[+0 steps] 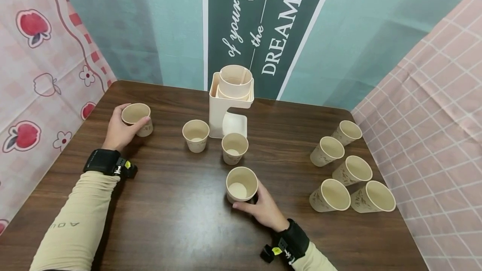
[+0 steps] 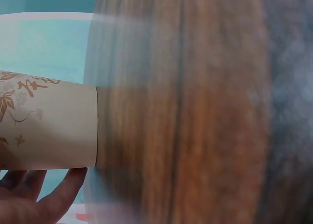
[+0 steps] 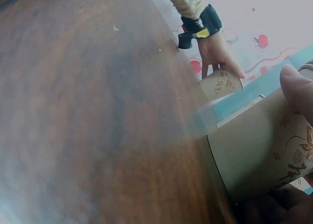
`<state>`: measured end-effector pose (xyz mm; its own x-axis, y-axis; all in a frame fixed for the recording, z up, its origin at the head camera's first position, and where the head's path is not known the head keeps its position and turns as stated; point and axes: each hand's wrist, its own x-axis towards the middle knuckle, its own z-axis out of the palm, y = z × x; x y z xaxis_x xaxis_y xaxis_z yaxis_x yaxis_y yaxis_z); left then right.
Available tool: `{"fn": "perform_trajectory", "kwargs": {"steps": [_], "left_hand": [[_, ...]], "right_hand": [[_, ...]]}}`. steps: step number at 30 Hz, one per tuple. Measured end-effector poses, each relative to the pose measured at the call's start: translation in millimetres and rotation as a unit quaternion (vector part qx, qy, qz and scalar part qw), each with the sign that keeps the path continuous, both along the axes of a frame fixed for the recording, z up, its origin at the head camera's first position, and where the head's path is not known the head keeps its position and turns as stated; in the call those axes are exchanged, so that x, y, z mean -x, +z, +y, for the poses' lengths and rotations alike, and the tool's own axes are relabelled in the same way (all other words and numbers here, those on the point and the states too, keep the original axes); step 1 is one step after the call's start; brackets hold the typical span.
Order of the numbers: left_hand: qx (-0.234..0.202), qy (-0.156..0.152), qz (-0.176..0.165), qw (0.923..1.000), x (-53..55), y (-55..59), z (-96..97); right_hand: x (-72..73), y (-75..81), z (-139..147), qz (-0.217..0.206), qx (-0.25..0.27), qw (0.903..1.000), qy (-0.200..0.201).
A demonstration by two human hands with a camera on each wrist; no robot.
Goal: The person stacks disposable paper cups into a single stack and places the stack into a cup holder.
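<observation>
At the table's left, my left hand [image 1: 119, 132] grips an upright beige paper cup [image 1: 134, 113], thumb on the near side and fingers behind. The left wrist view shows that cup's printed side [image 2: 54, 121] with its base at the wood. In the middle front, my right hand [image 1: 268, 210] holds another paper cup [image 1: 241, 182] around its right side. Its wall [image 3: 254, 145] fills the right of the right wrist view, with the thumb along it. Two more paper cups, one [image 1: 196, 135] and a nearer one [image 1: 234, 147], stand upright between the hands.
A cream plastic stand [image 1: 216, 118] with a round container [image 1: 235, 80] on top stands at the back middle. Several paper cups, such as one in front [image 1: 330, 195], are grouped on the right. Cloth hangings [image 1: 173, 32] border the brown wooden table [image 1: 169, 221].
</observation>
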<state>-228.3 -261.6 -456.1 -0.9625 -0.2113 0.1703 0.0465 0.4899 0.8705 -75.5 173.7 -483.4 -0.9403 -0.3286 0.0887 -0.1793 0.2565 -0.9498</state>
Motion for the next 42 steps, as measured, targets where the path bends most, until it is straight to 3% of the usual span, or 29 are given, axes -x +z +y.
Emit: {"fn": "perform_trajectory", "kwargs": {"steps": [8,29,42], "left_hand": [[0.001,-0.019,0.004,0.9998,-2.3,0.6,0.3],[0.004,-0.017,0.008,0.9998,-10.0,3.8,0.7],[0.002,-0.035,0.034,0.9988,-22.4,28.1,7.0]], "right_hand": [[0.7,-0.5,0.8,-0.001,-0.003,1.0000,0.001],[0.7,0.3,-0.7,-0.006,-0.011,0.9999,-0.004],[1.5,-1.2,-0.5,-0.003,-0.016,0.9999,-0.002]]}}
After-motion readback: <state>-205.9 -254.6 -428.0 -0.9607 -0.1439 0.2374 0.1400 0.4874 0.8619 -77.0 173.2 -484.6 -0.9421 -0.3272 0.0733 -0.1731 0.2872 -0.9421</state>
